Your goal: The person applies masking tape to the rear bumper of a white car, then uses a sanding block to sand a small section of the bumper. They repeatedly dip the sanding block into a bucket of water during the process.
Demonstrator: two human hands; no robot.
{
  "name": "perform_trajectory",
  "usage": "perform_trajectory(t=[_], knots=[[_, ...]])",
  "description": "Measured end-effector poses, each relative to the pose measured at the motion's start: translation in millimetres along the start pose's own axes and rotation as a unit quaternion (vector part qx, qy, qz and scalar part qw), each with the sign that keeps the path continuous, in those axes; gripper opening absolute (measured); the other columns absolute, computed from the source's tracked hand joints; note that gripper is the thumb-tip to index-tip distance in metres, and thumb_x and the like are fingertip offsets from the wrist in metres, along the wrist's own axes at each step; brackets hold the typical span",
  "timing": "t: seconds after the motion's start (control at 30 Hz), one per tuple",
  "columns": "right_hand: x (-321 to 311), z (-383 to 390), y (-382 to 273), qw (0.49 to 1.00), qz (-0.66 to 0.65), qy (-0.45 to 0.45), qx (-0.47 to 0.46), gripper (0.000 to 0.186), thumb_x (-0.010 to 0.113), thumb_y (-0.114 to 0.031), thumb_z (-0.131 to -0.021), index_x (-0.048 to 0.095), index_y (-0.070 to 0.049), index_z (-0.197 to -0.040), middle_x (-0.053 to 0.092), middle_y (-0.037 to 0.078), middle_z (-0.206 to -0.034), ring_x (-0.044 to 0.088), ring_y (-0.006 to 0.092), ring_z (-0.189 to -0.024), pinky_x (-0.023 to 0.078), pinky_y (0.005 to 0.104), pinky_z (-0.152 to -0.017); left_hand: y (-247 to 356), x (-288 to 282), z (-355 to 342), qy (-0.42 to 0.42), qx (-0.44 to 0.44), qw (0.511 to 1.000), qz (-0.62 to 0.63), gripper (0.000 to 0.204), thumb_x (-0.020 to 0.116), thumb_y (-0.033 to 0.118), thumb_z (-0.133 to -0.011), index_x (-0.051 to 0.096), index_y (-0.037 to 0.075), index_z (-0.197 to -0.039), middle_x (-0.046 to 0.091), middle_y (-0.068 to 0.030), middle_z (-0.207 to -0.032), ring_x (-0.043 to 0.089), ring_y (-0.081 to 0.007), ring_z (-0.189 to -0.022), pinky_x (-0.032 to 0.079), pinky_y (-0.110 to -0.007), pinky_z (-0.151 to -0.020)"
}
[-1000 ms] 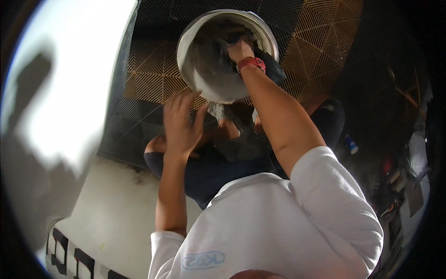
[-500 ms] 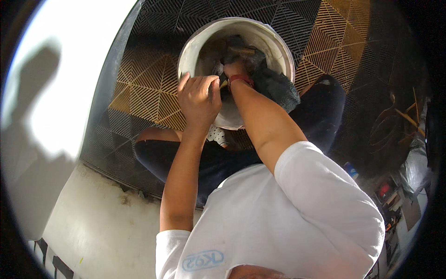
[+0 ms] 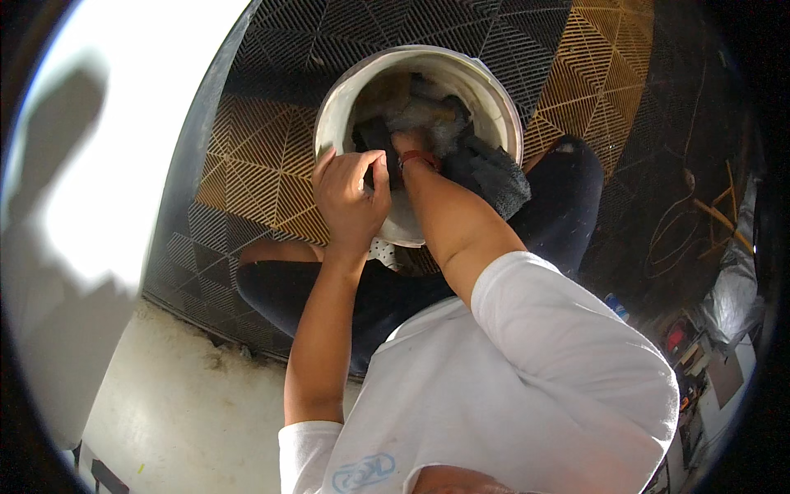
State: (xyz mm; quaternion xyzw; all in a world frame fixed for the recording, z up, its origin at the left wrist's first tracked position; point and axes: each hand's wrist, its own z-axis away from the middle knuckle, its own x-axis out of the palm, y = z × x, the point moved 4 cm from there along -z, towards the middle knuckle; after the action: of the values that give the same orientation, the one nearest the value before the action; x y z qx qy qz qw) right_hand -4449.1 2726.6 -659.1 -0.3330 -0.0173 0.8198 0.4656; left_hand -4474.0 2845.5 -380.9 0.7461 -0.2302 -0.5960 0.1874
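Note:
A round off-white bucket (image 3: 331, 107) stands before my crossed legs. My left hand (image 3: 352, 193) is at its near left rim, with bent fingers curled over the edge and the thumb close to the fingertips. My right hand (image 3: 411, 142) reaches down inside the bucket, a red band around the wrist; its fingers are hidden among dark things. A dark grey rough cloth-like piece (image 3: 498, 177) lies over the right side of the rim, beside my right forearm. Further in are dark pieces and a pale, wispy clump (image 3: 444, 132) that I cannot identify.
Black and tan slatted floor tiles (image 3: 271, 156) lie under the bucket. A bright white panel (image 3: 164, 99) rises on the left. To the far right are thin sticks (image 3: 724, 216), a silvery plastic bag (image 3: 732, 288) and assorted small items.
The bucket and both hands appear slightly lower in the picture. My right hand has shifted a little left inside the bucket, and the dark pieces around it lie differently.

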Motion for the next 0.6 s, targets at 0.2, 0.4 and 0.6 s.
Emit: perform_trajectory(t=[0.2,0.4,0.6], knots=[[-14.9,-77.4,29.7,0.989,-0.065,0.029,-0.127,0.064,0.069,-0.036,-0.094,0.061,-0.004,-0.149,0.059,0.028,-0.155,0.054,0.0499,-0.143,0.044,0.0505,-0.119,16.4,10.5,-15.2,-0.012,0.021,0.999,0.024,0.004,0.075,0.013,-0.095,0.077,0.012,-0.098,0.077,-0.0038,-0.088,0.074,-0.0239,-0.086,0.047,-0.044,-0.108],[-34.0,-28.1,-16.2,0.964,-0.264,-0.017,0.0,0.06,0.072,-0.023,-0.096,0.06,-0.001,-0.15,0.058,0.024,-0.157,0.057,0.0431,-0.143,0.046,0.0482,-0.118,4.7,-0.7,-5.3,0.002,0.011,1.0,0.008,0.004,0.075,0.012,-0.095,0.077,0.012,-0.099,0.077,-0.0037,-0.088,0.074,-0.0237,-0.086,0.047,-0.044,-0.108],[-40.5,-18.8,-16.2,0.965,-0.253,0.05,-0.054,0.052,0.066,-0.024,-0.098,0.061,0.004,-0.142,0.068,0.023,-0.14,0.066,0.0388,-0.129,0.052,0.0485,-0.11,4.4,5.8,-4.4,-0.012,0.007,1.0,-0.005,0.01,0.074,0.018,-0.099,0.079,0.009,-0.098,0.081,-0.0041,-0.092,0.075,-0.0224,-0.088,0.046,-0.044,-0.111]])
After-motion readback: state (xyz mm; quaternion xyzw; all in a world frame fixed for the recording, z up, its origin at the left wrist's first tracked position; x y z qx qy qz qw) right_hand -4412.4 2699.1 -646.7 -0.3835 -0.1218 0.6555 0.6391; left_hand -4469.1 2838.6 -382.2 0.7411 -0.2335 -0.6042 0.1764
